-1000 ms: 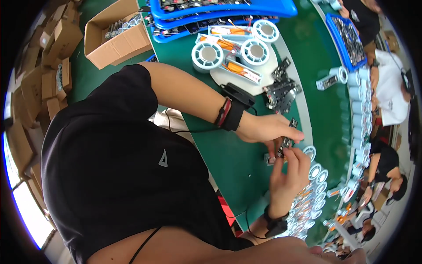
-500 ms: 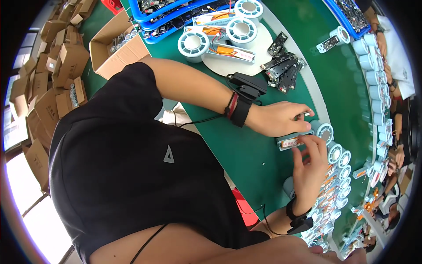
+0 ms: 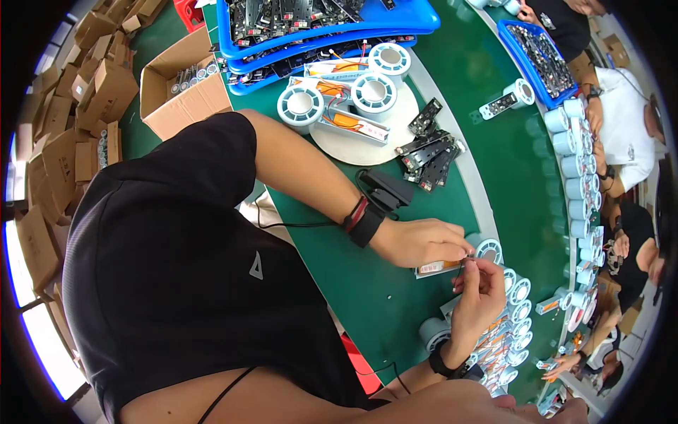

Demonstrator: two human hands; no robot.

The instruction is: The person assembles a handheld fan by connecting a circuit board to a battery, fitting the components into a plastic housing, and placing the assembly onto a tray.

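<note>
Pinching a small piece [image 3: 469, 258], too fine to make out, the right hand [image 3: 480, 297] has thumb and forefinger pressed together, down past the white disc [image 3: 346, 152] in view! Right up against it comes the left hand [image 3: 420, 242], fingers bunched close; whether they grip too, can't tell. Just beneath them, well below the disc, lies a pale-blue unit [image 3: 439, 267] with a round vented end. Dark circuit boards [image 3: 431, 155] fan out beside the disc, and blue trays [image 3: 402, 21] stack above it.
</note>
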